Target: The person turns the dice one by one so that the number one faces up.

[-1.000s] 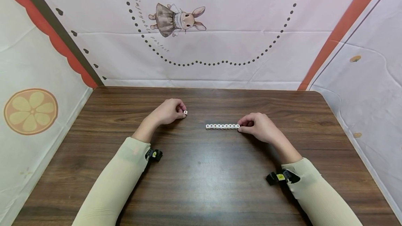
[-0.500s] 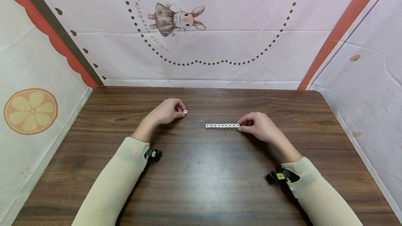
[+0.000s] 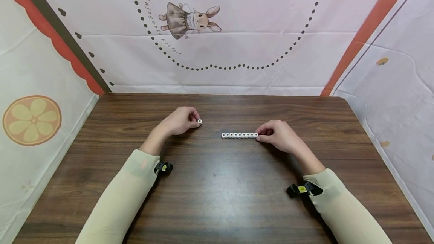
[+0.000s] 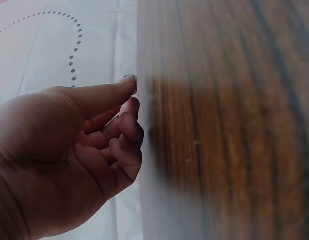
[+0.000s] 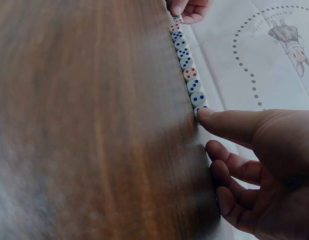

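Observation:
In the head view, my left hand pinches a single white die between thumb and fingers. The left wrist view shows only a bit of that die past the thumb tip. To its right, a straight row of several white dice lies on the table, the dice side by side. My right hand holds the right end of this row with thumb and forefinger. Blue and red pips show on the row's sides in the right wrist view, where the thumb partly covers the nearest die. A gap separates the single die from the row.
The dark wood-grain table has its back edge against a pale printed cloth with a rabbit drawing. Similar cloth hangs at the left and right sides. Black wrist cameras sit at the left cuff and right cuff.

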`<state>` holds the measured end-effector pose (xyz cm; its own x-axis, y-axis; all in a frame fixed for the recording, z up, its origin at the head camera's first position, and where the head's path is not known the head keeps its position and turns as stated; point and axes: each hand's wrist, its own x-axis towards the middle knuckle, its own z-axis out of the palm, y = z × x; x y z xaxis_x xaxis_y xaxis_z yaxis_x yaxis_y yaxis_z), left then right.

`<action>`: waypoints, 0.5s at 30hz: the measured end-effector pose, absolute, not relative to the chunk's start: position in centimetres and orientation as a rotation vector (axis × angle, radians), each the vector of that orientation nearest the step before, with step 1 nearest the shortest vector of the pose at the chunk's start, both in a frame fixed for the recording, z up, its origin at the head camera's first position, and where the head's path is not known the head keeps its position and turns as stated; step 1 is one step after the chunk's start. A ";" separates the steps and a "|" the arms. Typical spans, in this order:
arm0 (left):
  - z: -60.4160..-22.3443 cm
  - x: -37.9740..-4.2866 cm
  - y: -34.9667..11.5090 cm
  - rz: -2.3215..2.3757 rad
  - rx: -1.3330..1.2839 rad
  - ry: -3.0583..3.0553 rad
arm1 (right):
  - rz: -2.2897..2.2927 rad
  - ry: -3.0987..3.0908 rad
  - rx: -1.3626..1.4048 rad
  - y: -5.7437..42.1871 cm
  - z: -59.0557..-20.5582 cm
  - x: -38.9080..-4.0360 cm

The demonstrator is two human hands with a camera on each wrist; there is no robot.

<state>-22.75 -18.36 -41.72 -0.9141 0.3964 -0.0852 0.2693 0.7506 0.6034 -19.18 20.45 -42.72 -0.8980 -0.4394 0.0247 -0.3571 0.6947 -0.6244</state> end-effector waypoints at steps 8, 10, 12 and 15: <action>-41.4 -22.2 -17.8 0.891 0.560 2.731 | -0.983 2.772 -0.647 20.4 -42.6 -19.1; -41.3 -22.0 -17.6 0.893 0.569 2.727 | -0.983 2.772 -0.643 20.4 -42.6 -19.1; -41.2 -21.8 -17.4 0.893 0.579 2.725 | -0.982 2.771 -0.645 20.4 -42.6 -19.1; -41.3 -21.6 -17.1 0.882 0.600 2.727 | -0.982 2.772 -0.647 20.5 -42.7 -19.1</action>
